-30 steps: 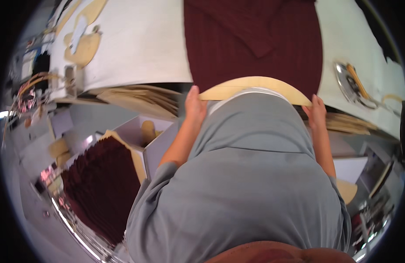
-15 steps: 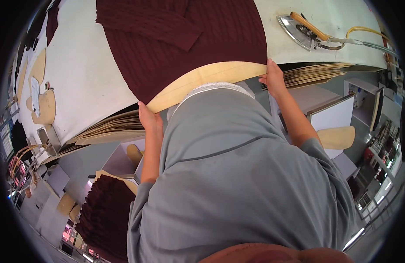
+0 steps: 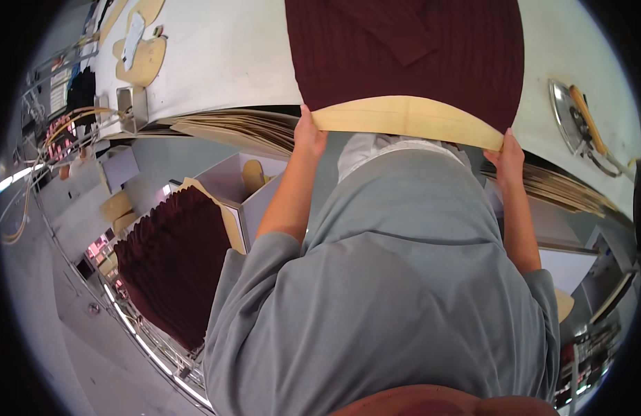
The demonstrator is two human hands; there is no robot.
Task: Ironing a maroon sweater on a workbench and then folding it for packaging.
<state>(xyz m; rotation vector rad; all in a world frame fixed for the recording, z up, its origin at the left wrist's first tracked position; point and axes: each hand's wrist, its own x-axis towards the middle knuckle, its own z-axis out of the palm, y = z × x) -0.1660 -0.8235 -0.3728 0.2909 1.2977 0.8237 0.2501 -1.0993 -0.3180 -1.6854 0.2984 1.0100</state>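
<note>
A maroon cable-knit sweater [image 3: 404,69] lies on the white table, one sleeve folded across its front. Out of its hem sticks the curved end of a thin pale-yellow board [image 3: 404,116], reaching past the table's near edge. My left hand [image 3: 309,135] pinches the left corner, where hem and board meet, thumb on top. At the right corner, my right hand [image 3: 509,158] grips the same two layers, fingers curled beneath. How far the board runs inside the sweater is hidden.
An iron [image 3: 577,118] with a wooden handle rests on the table's right side. Stacked thin boards [image 3: 230,128] fill the space under the tabletop. A pile of maroon knitwear [image 3: 175,263] stands at lower left. A metal box [image 3: 132,107] sits at the table's left corner.
The view has turned, so the table, sweater and iron appear farther right and the knitwear pile shows more fully. Both hands keep hold of the hem and board corners.
</note>
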